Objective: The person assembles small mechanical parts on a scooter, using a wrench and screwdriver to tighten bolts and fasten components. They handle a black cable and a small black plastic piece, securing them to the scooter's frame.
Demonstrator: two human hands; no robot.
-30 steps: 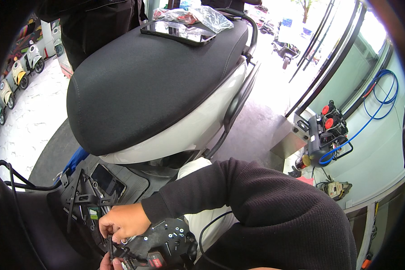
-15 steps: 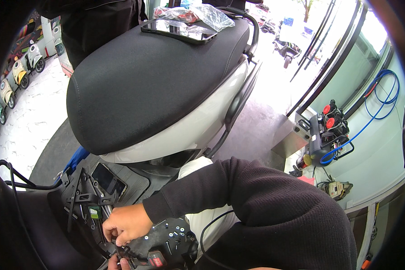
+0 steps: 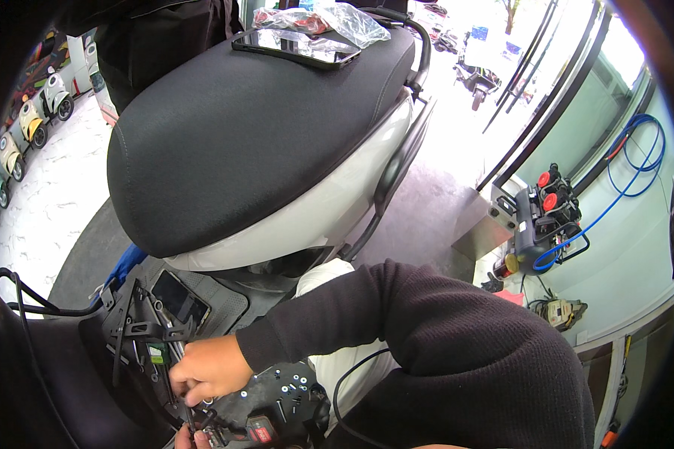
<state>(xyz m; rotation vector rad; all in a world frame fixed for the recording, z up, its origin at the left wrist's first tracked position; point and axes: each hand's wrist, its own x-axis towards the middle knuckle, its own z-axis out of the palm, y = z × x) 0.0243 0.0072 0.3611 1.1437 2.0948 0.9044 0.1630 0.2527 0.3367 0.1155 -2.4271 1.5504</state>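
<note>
A: Wires [image 3: 174, 359] sit at seven o'clock, low in the scooter's opened floor, beside a black bracket [image 3: 131, 318].

B: And the hands?

A: The right hand [image 3: 208, 368] reaches across, its grip pinched on the wires. The left hand [image 3: 191, 438] barely shows at six o'clock; its grip cannot be told.

B: Anything nearby?

A: A black tray of screws [image 3: 281, 389] just right of the hand. The black seat [image 3: 254, 127] fills twelve o'clock, with a phone [image 3: 296, 49] lying on it.
</note>
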